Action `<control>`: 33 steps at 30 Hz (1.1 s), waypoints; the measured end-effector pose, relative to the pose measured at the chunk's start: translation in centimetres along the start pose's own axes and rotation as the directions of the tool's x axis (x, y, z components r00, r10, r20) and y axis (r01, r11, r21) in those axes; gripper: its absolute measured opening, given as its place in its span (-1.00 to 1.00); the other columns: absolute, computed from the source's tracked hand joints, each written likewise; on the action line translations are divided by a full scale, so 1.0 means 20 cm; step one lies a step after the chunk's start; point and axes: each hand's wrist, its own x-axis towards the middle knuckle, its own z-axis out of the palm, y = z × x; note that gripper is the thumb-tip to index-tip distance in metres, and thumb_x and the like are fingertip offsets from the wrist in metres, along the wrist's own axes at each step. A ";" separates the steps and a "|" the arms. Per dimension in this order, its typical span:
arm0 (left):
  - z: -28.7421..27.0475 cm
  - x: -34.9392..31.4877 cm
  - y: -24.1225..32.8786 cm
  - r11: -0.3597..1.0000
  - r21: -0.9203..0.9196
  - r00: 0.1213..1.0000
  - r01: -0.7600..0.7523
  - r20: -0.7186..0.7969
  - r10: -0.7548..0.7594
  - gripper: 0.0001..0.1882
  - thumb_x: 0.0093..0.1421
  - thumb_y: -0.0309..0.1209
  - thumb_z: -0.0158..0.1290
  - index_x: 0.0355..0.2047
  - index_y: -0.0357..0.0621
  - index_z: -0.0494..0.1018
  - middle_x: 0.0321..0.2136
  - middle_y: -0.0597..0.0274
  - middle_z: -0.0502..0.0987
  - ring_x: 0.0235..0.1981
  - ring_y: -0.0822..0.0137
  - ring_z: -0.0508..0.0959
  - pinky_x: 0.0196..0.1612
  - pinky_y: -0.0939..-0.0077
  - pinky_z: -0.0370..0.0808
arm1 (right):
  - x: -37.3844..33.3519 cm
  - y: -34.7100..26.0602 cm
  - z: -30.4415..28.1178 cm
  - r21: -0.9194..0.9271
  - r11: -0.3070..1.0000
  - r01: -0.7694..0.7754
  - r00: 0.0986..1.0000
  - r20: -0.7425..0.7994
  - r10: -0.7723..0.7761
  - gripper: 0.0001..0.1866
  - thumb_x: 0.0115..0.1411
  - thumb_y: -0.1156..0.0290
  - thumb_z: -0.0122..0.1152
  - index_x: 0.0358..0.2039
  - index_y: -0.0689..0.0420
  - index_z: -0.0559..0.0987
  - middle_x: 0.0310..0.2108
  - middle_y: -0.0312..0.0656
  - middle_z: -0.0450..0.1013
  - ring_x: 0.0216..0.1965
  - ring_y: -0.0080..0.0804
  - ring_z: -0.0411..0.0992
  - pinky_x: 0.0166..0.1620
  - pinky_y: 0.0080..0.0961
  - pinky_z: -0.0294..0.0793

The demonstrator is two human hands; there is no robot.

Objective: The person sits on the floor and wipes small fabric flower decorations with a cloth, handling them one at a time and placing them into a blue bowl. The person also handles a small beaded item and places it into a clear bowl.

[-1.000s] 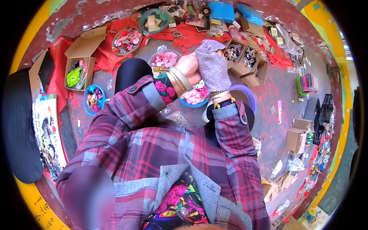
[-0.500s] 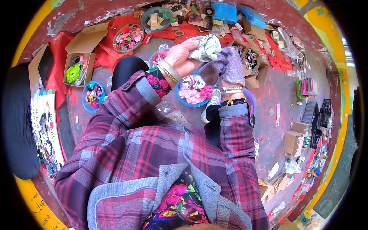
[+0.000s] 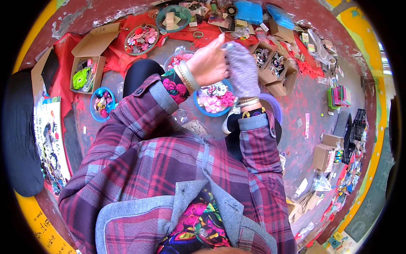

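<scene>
My left hand (image 3: 207, 63) is raised in the middle with one digit stretched upward. Its other fingertips meet a grey-purple fabric cover (image 3: 243, 70), which looks like a glove, over my right hand. The cover reaches nearly to the bracelets (image 3: 249, 101) on that wrist, and its rounded shape suggests closed fingers beneath. What those fingers hold, if anything, is hidden. Bangles (image 3: 186, 76) circle my left wrist. Below the hands stands a blue basin (image 3: 213, 113) of pink and white fabric pieces, and behind my left wrist is a second basin (image 3: 167, 63) with pink pieces.
Open cardboard boxes hold dark cords (image 3: 277, 63) at the right and a green item (image 3: 79, 79) at the left. A small blue basin (image 3: 96, 116) is at my left, a purple basin (image 3: 275, 106) beside my right wrist. Red cloth (image 3: 118, 61) and mixed goods line the wall.
The pale grey-green cloth bundle has gone from view between my hands. My right hand has turned into a rounded, upright pose, and my left hand now meets its cover.
</scene>
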 end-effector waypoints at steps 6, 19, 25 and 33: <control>-0.05 -0.01 -0.03 0.746 0.647 0.929 -0.156 -0.161 0.334 -0.63 0.22 -0.20 -0.15 -0.17 -0.29 0.36 -0.30 0.16 0.46 -0.29 0.40 0.46 -0.19 0.60 0.38 | 0.01 -0.04 -0.13 0.932 0.314 -0.182 0.769 -0.063 0.636 -0.86 0.19 0.30 -0.06 -0.42 0.06 0.41 -0.50 -0.35 0.36 -0.49 -0.54 0.35 -0.41 -0.59 0.40; -0.09 0.05 -0.07 0.286 0.955 0.889 -0.082 -0.059 0.454 -0.59 0.04 -0.32 0.12 -0.15 -0.29 0.35 -0.30 0.28 0.44 -0.26 0.53 0.40 -0.19 0.66 0.36 | -0.01 -0.05 -0.12 0.665 0.628 -0.403 0.786 -0.100 0.610 -0.77 0.19 0.22 -0.16 -0.42 0.09 0.39 -0.50 -0.32 0.32 -0.46 -0.58 0.31 -0.41 -0.62 0.34; -0.14 0.06 -0.05 0.376 0.889 0.818 -0.262 -0.002 0.575 -0.72 0.07 -0.40 0.07 -0.22 -0.28 0.43 -0.33 0.29 0.46 -0.29 0.52 0.42 -0.20 0.68 0.35 | -0.03 -0.07 -0.16 0.512 0.791 -0.334 0.907 -0.056 0.418 -0.85 0.13 0.38 -0.10 -0.32 0.15 0.35 -0.38 -0.23 0.32 -0.34 -0.51 0.32 -0.30 -0.60 0.34; -0.15 0.06 0.02 0.817 0.437 0.872 -0.375 -0.131 0.471 -0.85 0.17 -0.43 -0.07 -0.27 -0.22 0.38 -0.37 0.27 0.49 -0.39 0.47 0.51 -0.28 0.61 0.46 | -0.03 -0.06 -0.21 0.788 0.515 -0.337 0.896 0.100 0.433 -0.70 0.02 0.47 0.10 -0.20 0.17 0.32 -0.27 -0.14 0.36 -0.21 -0.32 0.37 -0.17 -0.50 0.38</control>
